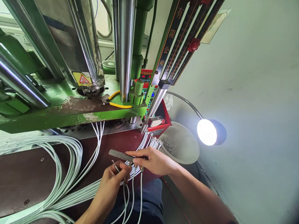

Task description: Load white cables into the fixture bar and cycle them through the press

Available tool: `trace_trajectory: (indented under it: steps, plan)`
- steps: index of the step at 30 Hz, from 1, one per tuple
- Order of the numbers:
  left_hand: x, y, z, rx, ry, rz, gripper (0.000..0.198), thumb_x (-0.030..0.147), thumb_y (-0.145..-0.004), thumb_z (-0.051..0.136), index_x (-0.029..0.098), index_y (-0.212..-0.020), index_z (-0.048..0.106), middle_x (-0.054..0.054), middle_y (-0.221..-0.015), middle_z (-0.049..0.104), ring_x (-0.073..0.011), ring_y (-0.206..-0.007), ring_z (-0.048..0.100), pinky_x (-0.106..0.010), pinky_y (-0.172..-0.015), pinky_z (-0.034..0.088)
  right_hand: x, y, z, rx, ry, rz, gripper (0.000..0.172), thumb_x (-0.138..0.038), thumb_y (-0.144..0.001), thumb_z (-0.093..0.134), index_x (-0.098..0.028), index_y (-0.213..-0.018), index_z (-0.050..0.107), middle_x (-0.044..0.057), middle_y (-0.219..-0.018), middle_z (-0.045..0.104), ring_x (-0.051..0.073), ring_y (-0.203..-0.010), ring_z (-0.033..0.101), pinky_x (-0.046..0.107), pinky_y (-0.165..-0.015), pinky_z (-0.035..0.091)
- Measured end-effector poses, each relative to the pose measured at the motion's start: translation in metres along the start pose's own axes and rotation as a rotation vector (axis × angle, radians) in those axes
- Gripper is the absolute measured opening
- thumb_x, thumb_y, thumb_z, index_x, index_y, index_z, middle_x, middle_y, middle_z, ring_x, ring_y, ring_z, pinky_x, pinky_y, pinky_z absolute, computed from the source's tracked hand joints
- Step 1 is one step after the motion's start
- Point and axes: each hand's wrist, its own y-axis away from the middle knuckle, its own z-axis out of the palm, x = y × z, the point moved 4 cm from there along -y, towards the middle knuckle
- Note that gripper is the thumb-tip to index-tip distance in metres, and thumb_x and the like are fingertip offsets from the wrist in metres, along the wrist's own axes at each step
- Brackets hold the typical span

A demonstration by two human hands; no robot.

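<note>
My right hand [155, 160] grips a flat grey metal bar [119, 154] between thumb and fingers, above the bundle of cables. Several white cables [141, 194] hang down from the bar's lower edge over my lap. My left hand [112, 182] is close beside it, with thumb and fingers pinched on a white cable [116, 167] just under the bar. The exact tip in that pinch is partly hidden by the fingers. Behind both hands lie white cable ends with connectors [155, 142], gathered at the table's right edge.
A green press machine [112, 114] stands ahead, with yellow-handled cutters [120, 105] on its plate. Coiled white cables [78, 155] cover the brown table [21, 177]. At right are a white bucket [189, 149] with scrap, a lit lamp [206, 132] and a red control box [166, 119].
</note>
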Motion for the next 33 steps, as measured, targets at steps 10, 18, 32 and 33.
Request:
trace_trajectory:
  steps: [10, 18, 32, 33]
  plan:
    - [-0.005, 0.002, -0.007, -0.042, 0.184, 0.028, 0.027, 0.041, -0.069, 0.077, 0.019, -0.075, 0.064, 0.0, -0.075, 0.066, -0.0151, -0.074, 0.059, -0.029, -0.079, 0.045, 0.001, 0.002, -0.014, 0.016, -0.111, -0.015, 0.043, -0.027, -0.088, 0.055, -0.02, -0.13, 0.062, -0.001, -0.068, 0.058, 0.009, -0.061, 0.046, 0.021, -0.06, 0.041]
    - [0.003, 0.001, -0.013, 0.007, -0.166, 0.14, 0.034, 0.048, -0.072, 0.072, 0.017, -0.064, 0.061, 0.002, -0.055, 0.059, -0.0098, -0.051, 0.048, -0.024, -0.056, 0.039, 0.005, 0.001, -0.015, 0.035, -0.145, -0.012, 0.04, -0.026, -0.087, 0.057, -0.019, -0.126, 0.065, -0.001, -0.068, 0.059, 0.009, -0.062, 0.049, 0.021, -0.059, 0.041]
    - [0.008, 0.001, -0.012, 0.015, -0.189, 0.078, 0.045, 0.058, -0.062, 0.075, 0.018, -0.058, 0.054, 0.008, -0.046, 0.04, -0.006, -0.043, 0.028, -0.02, -0.042, 0.022, 0.004, 0.001, -0.011, -0.018, -0.113, 0.002, 0.041, -0.028, -0.089, 0.055, -0.022, -0.13, 0.062, -0.002, -0.064, 0.059, 0.01, -0.061, 0.051, 0.021, -0.06, 0.042]
    - [0.009, 0.002, -0.012, 0.025, -0.208, 0.089, 0.045, 0.058, -0.062, 0.074, 0.018, -0.058, 0.054, 0.008, -0.046, 0.04, -0.0061, -0.043, 0.028, -0.02, -0.042, 0.022, 0.004, 0.0, -0.01, -0.02, -0.099, 0.007, 0.042, -0.028, -0.09, 0.055, -0.022, -0.131, 0.061, -0.002, -0.064, 0.059, 0.01, -0.061, 0.05, 0.021, -0.06, 0.041]
